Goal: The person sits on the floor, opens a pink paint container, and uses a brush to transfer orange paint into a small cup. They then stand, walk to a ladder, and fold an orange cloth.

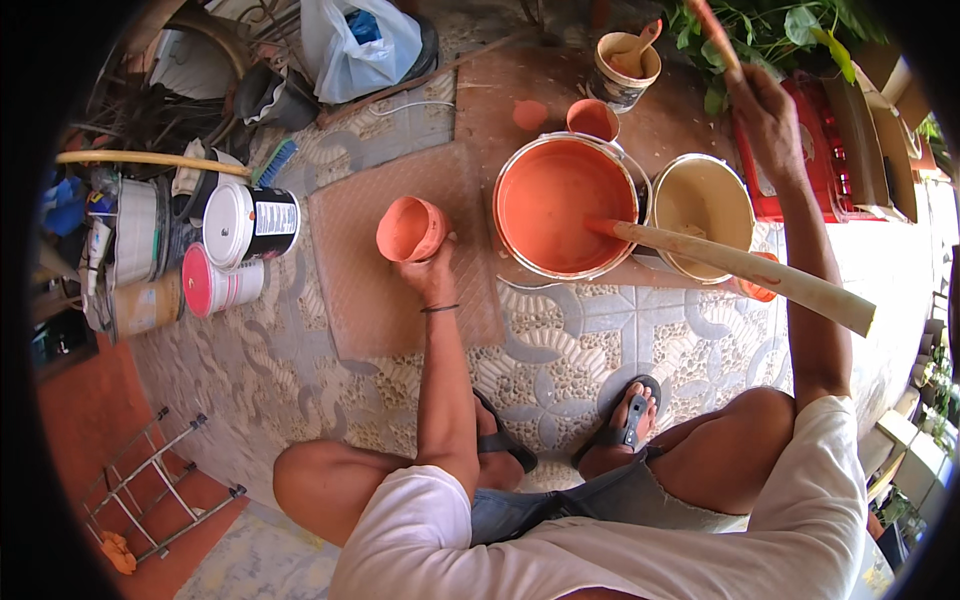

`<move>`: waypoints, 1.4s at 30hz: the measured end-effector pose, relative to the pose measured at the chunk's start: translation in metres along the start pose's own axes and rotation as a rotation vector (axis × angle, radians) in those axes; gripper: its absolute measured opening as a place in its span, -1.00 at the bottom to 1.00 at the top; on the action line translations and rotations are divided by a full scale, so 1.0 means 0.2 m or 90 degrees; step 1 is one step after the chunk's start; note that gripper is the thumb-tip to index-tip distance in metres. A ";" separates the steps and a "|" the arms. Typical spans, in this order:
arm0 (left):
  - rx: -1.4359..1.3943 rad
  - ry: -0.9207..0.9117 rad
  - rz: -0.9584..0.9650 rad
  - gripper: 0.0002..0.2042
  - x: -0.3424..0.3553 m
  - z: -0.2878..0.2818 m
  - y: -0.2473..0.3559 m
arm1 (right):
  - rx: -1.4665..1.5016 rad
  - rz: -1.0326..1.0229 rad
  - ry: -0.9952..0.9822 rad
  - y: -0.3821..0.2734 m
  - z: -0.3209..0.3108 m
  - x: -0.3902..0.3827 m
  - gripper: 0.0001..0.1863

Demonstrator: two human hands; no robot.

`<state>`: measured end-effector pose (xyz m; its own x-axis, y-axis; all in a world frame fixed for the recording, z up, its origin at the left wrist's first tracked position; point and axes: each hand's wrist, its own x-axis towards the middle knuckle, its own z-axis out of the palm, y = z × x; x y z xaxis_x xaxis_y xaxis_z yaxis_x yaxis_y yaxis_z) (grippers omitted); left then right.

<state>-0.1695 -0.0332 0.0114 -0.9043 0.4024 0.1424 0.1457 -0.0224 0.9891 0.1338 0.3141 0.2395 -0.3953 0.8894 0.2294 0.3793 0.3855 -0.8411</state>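
My left hand (432,268) is closed around an orange-smeared cup (412,230), tilted so its inside shows, over a brown mat (345,260). To its right stands a large bucket of orange paint (560,195). A thick pale wooden stick (750,265) leans in that paint, its bare end jutting to the right. At the upper right my right hand (770,115) is raised, gripping a thin orange-coated stick (712,35) whose far end leaves the picture. A bucket with a beige inside (703,215) stands against the paint bucket.
Behind the paint bucket are a small orange-coated container (593,120) and a tub (625,75) with a brush-like handle in it. Lidded paint tubs (228,225) stand at the left beside a blue brush (275,160). A red crate (820,140) and leafy plants (800,30) are at the right.
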 end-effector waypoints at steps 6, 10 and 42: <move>-0.045 -0.031 0.011 -0.50 0.05 0.03 0.19 | -0.091 -0.048 0.058 0.11 0.09 -0.06 -0.55; -0.097 0.005 0.057 -0.49 0.13 0.12 0.44 | -0.285 0.050 -0.168 0.36 0.14 -0.05 -0.49; -0.161 -0.129 0.042 -0.34 0.19 0.22 1.14 | 0.080 -0.169 0.086 -0.14 -0.03 0.04 -0.76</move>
<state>-0.1533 0.0171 0.2403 -0.7946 0.5657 0.2203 0.0739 -0.2700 0.9600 0.1249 0.3109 0.2672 -0.3489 0.7895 0.5048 0.1688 0.5828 -0.7949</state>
